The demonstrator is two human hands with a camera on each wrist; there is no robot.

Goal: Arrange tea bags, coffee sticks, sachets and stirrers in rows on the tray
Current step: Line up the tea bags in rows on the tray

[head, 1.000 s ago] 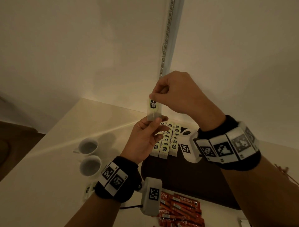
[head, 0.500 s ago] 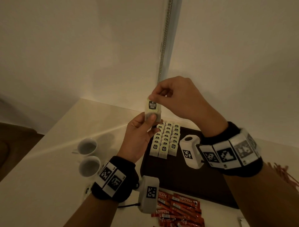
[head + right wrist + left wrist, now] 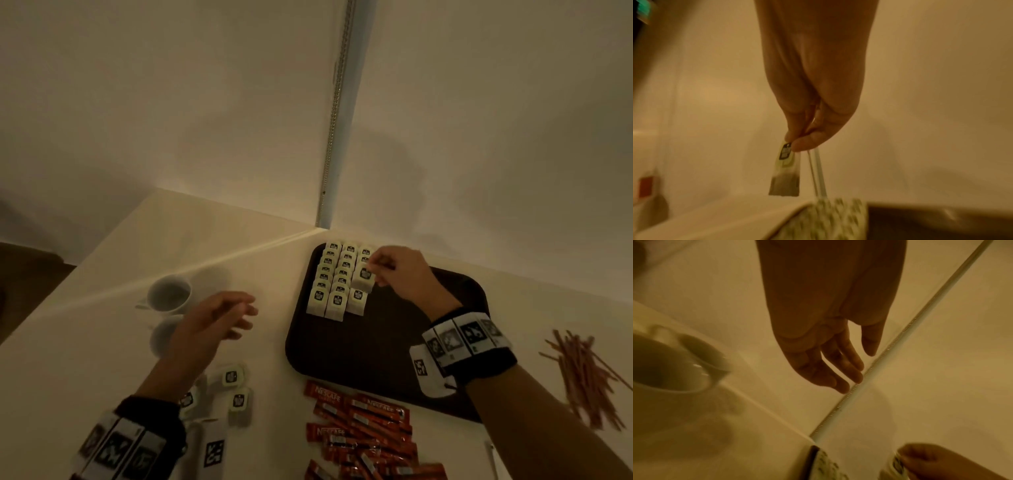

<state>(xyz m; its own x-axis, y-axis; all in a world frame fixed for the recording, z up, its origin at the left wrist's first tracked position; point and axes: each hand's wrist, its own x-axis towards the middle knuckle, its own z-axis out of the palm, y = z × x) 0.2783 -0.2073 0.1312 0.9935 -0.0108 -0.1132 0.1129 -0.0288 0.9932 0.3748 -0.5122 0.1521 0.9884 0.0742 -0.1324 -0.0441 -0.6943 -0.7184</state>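
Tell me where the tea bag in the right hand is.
In the head view, the tea bag hangs pinched by the right hand over the tray's far-left corner, above the rightmost tea bag row.

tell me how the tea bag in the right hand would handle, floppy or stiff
Probably light and a little floppy: the right hand holds the tea bag by a fingertip pinch at its top and it hangs straight down. Likely easy to tip or slide: the bags on the tray lie overlapped in rows.

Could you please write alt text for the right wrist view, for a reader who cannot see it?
The right hand pinches a tea bag by its top, dangling it above blurred rows of tea bags on a dark tray.
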